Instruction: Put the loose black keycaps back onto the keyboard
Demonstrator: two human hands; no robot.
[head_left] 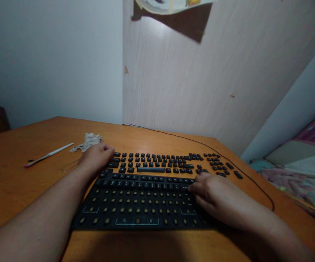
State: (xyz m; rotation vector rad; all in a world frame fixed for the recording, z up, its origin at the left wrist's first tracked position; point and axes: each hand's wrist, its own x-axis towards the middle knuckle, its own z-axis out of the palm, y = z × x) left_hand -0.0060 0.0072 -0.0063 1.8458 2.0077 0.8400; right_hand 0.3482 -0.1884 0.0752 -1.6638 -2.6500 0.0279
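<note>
A black keyboard (138,205) lies on the table in front of me. Its two far rows carry keycaps, while the nearer rows show bare key posts. Loose black keycaps (150,169) are laid out in rows just beyond it. My left hand (99,154) is at the left end of these rows, fingers curled together beside a keycap; what is in its fingertips, if anything, is hidden. My right hand (209,189) rests over the keyboard's right part with bent fingers, touching it by the right end of the number row and covering what lies beneath.
A white brush-like stick (51,154) and a crumpled pale cloth (88,141) lie to the left, with a thin bent wire (68,166) near my wrist. A black cable (171,134) runs along the table's back and down the right side. A wall stands behind; bedding (291,174) is at right.
</note>
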